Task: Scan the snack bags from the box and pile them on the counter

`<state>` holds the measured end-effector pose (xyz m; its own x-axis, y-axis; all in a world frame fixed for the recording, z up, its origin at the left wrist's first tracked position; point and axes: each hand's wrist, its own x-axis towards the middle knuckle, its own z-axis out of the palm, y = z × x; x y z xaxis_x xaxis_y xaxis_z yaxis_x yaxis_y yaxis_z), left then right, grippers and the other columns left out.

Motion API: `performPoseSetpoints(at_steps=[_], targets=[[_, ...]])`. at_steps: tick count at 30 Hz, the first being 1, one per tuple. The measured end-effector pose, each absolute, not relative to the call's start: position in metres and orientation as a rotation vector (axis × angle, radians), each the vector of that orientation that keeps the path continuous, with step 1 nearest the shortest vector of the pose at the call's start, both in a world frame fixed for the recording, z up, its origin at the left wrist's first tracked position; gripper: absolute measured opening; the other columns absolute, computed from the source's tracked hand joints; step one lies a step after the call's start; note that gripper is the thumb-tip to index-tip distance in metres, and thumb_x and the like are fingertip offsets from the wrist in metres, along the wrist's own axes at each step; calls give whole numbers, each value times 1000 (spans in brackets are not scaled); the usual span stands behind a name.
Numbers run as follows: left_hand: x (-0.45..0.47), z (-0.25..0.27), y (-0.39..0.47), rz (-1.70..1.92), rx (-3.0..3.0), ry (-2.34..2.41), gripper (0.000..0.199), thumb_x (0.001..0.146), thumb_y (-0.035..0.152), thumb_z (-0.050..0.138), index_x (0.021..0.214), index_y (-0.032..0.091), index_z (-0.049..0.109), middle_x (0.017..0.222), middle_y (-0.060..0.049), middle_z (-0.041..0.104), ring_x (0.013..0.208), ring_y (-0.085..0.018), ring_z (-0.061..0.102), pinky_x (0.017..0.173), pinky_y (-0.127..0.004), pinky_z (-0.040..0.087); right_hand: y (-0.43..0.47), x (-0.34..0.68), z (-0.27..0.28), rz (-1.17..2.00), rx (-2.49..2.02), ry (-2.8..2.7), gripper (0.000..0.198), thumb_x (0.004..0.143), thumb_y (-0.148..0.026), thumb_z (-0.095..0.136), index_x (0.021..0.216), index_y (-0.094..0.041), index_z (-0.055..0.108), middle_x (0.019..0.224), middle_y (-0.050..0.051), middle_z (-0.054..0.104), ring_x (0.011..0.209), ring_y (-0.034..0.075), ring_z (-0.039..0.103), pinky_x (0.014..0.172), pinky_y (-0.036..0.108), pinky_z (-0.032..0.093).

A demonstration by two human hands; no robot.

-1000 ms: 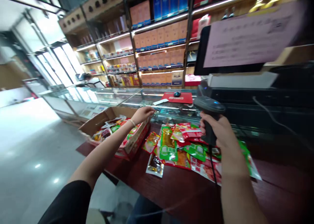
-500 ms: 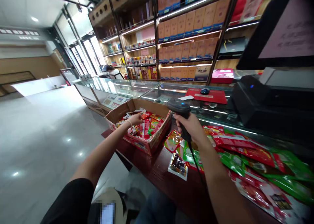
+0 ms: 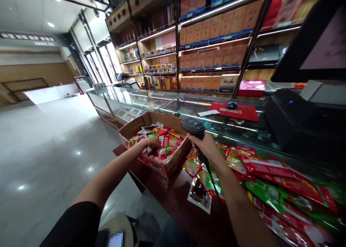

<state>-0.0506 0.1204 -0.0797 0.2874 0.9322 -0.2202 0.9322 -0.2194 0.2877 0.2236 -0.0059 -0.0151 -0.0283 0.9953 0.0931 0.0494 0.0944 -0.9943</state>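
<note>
My right hand (image 3: 203,144) is wrapped round the handle of a black barcode scanner (image 3: 192,124), which has a small blue light on top and a cable hanging down. It is just right of an open cardboard box (image 3: 154,166) filled with small snack packets (image 3: 171,140), mostly red and green. Inside the box, my left hand (image 3: 153,142) reaches down among the packets; its fingertips are hidden, so any hold on a packet does not show. Below the scanner, a dark packet with a pale border (image 3: 200,195) lies on the dark red table (image 3: 170,196).
Large red and green packets (image 3: 270,167) are heaped on the right. Behind them stand a black till machine (image 3: 286,120) and a screen (image 3: 321,48). A glass counter (image 3: 167,104) carries a red mat (image 3: 243,113) and a mouse (image 3: 231,105). A stool (image 3: 119,225) is below.
My left hand has moved lower and slightly toward me in the box, over other packets. The scanner in my right hand has shifted slightly left and down. The view has turned a little.
</note>
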Motion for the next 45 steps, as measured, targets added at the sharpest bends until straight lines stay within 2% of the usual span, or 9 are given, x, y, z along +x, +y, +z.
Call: performPoseSetpoints(at_steps=[3, 5, 8, 10, 18, 24, 35, 39, 45], targets=[[-52, -67, 115, 264, 2264, 1721, 15, 69, 32, 63, 75, 18, 61, 71, -4, 68, 67, -17, 62, 66, -26, 48, -8, 230, -13, 1119, -1143, -1279, 34, 73, -49, 69, 78, -21, 50, 47, -7, 50, 33, 11, 48, 32, 21, 38], [-50, -57, 114, 579, 2250, 1695, 20, 76, 29, 56, 91, 17, 61, 89, -7, 70, 81, -19, 64, 75, -28, 49, -9, 234, -12, 1092, -1114, -1259, 35, 73, -50, 69, 79, -21, 50, 47, -7, 50, 33, 11, 48, 33, 21, 38], [-38, -39, 115, 940, 2123, 1486, 30, 78, 27, 54, 104, 15, 61, 102, -8, 70, 91, -19, 66, 83, -29, 50, -9, 242, -12, 1014, -1112, -1254, 36, 73, -52, 68, 82, -22, 50, 47, -7, 52, 32, 12, 48, 32, 23, 39], [-23, -27, 115, 966, 2074, 1339, 35, 76, 25, 57, 108, 14, 63, 107, -8, 70, 94, -19, 66, 86, -29, 50, -9, 246, -13, 928, -1146, -1265, 37, 73, -51, 68, 89, -23, 51, 48, -7, 54, 33, 13, 50, 33, 23, 40], [22, -20, 113, 995, 2119, 1341, 37, 77, 37, 57, 105, 16, 72, 96, -5, 74, 88, -22, 68, 79, -29, 51, -12, 259, -12, 702, -1350, -1398, 49, 70, -50, 72, 110, -26, 56, 50, -5, 58, 36, 17, 53, 41, 27, 40], [20, -27, 111, 898, 2126, 1334, 34, 76, 35, 55, 99, 18, 74, 88, 0, 75, 88, -21, 67, 78, -25, 50, -11, 255, -13, 731, -1405, -1515, 27, 73, -41, 69, 94, -24, 65, 57, 0, 63, 37, 16, 53, 42, 27, 38], [35, -18, 93, 1268, 2113, 1126, 34, 81, 34, 55, 108, 18, 67, 106, -6, 71, 93, -18, 65, 86, -28, 49, -30, 275, -8, 734, -1313, -1356, 31, 76, -46, 65, 96, -23, 59, 48, -5, 56, 36, 15, 52, 41, 27, 42], [65, -4, 80, 1194, 2125, 1096, 32, 80, 38, 57, 103, 19, 69, 96, -4, 73, 85, -19, 66, 78, -27, 50, -52, 305, -10, 671, -1350, -1261, 28, 76, -45, 64, 91, -23, 57, 49, -5, 56, 35, 15, 52, 38, 27, 42], [150, -3, 55, 942, 2185, 892, 33, 78, 38, 60, 103, 20, 69, 97, -3, 74, 87, -20, 67, 79, -27, 50, -96, 372, -21, 645, -1439, -1072, 27, 74, -45, 66, 81, -24, 52, 44, -7, 51, 33, 14, 50, 33, 25, 39]])
